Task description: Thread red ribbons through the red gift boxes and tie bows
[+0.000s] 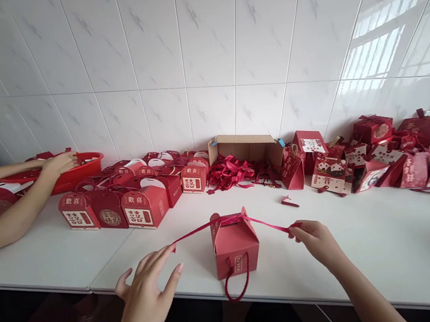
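A small red gift box [236, 246] stands upright near the front edge of the white table, with a twisted red cord handle [239, 297] hanging down its front. A pink-red ribbon [193, 232] passes across the top of the box and stretches out to both sides. My left hand [149, 278] has one ribbon end at its fingertips, with the thumb held apart below. Pinched between the thumb and fingers of my right hand [313, 238] is the other end. Neither hand touches the box itself.
Folded red boxes [145, 206] stand in rows at left. A co-worker's hands [58, 165] reach into a red basin [92, 166]. Behind my box, loose ribbons [230, 172] spill from a cardboard box [244, 143]. Finished-looking boxes [380, 158] pile up at right. A ribbon scrap [289, 202] lies nearby.
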A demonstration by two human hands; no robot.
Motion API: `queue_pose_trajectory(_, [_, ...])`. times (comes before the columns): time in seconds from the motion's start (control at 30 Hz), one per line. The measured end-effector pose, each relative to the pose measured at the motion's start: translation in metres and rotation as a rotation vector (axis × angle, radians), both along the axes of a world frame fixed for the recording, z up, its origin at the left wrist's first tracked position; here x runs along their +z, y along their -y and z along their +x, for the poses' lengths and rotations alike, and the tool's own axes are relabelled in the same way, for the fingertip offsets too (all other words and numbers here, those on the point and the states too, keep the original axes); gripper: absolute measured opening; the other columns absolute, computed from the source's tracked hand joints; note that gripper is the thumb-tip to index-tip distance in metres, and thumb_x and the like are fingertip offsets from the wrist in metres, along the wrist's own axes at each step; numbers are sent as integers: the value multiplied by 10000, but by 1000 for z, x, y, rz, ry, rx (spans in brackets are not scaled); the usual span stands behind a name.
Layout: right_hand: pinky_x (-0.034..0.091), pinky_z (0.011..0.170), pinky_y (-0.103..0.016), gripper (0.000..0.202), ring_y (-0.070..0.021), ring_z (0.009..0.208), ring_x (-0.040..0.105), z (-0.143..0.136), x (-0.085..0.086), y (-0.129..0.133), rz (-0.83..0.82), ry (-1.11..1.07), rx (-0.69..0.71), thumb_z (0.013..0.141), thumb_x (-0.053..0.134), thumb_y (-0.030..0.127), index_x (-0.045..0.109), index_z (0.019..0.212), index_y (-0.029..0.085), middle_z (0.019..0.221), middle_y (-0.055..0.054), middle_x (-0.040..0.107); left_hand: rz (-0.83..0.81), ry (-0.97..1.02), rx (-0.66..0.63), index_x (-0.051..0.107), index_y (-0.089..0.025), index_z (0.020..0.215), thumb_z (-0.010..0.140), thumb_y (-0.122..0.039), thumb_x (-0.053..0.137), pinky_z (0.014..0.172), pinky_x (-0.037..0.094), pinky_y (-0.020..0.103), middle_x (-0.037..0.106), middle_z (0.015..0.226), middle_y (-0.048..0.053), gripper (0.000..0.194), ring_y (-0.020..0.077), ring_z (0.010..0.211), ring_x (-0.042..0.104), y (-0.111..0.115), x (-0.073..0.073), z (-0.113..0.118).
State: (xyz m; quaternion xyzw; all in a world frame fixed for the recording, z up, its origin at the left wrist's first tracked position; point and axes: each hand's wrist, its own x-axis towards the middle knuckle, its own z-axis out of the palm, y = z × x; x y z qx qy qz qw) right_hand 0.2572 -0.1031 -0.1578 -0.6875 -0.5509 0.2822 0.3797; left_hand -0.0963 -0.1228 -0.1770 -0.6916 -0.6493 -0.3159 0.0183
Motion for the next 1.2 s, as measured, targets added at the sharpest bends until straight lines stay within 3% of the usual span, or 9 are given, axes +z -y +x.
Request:
queue_pose_trajectory(0.3, [318,471,-283,271,-170,523,484,16,-10,10,-11,33,-115,676,480,395,629,555,204,583,-38,581,-4,11,27,629,-329,1128,858,-426,481,1015,206,547,684,1171,68,323,295,1086,595,-1,-11,-2])
queue_pose_trajectory(0.5, [374,494,-293,259,-219,606,557,38,-17,15,-29,86,-198,676,494,396,626,553,210,590,-59,606,9,17,84,655,-310,1090,842,-418,494,990,254,550,697,1148,74,315,304,1036,624,-3,-16,-14])
queue_pose_trajectory(0.63, [411,533,-317,285,-226,624,567,48,-22,15,-72,123,-179,723,482,430,638,626,212,635,-60,620,-2,31,81,680,-322,1015,836,-393,504,986,262,564,705,1130,60,261,315,1067,616,-5,-19,-23])
queue_pose_trajectory(0.73, [463,603,-338,281,-249,738,615,49,-25,10,-70,163,-155,736,502,442,648,800,210,795,-75,665,-8,31,77,681,-295,824,823,-383,519,981,259,589,684,1160,56,185,352,1210,516,-8,-16,-23])
queue_pose_trajectory(0.8, [496,689,-365,368,-278,910,627,45,-23,6,52,185,-198,723,537,458,633,973,205,1005,-105,658,48,62,87,615,-250,689,805,-396,539,978,282,589,653,1196,71,201,372,1260,451,-11,-9,-17])
queue_pose_trajectory(0.87, [501,773,-396,444,-290,1036,601,35,-16,1,216,192,-215,739,542,475,597,1089,206,1155,-122,609,100,171,25,538,-228,677,802,-408,545,985,329,545,625,1201,97,219,347,1234,473,-16,2,-4])
queue_pose_trajectory(1.0, [491,847,-398,390,-242,973,635,-5,8,-10,326,63,68,808,544,494,596,1057,198,1112,-111,640,-4,509,-237,513,-230,862,792,-436,560,1007,394,427,604,1180,94,222,263,1169,540,-30,28,38])
queue_pose_trajectory(1.1, [497,801,-369,398,-213,885,651,-38,17,-22,219,-76,284,822,548,528,591,1025,189,1041,-97,659,-152,707,-323,506,-218,940,731,-422,612,950,451,396,594,1156,97,310,265,1157,552,-41,41,70])
queue_pose_trajectory(1.2, [481,698,-306,413,-160,759,617,-56,13,-32,98,-183,396,787,582,574,569,926,185,947,-51,639,-271,765,-367,491,-219,962,701,-366,642,907,469,374,572,1151,97,335,262,1168,537,-49,43,86])
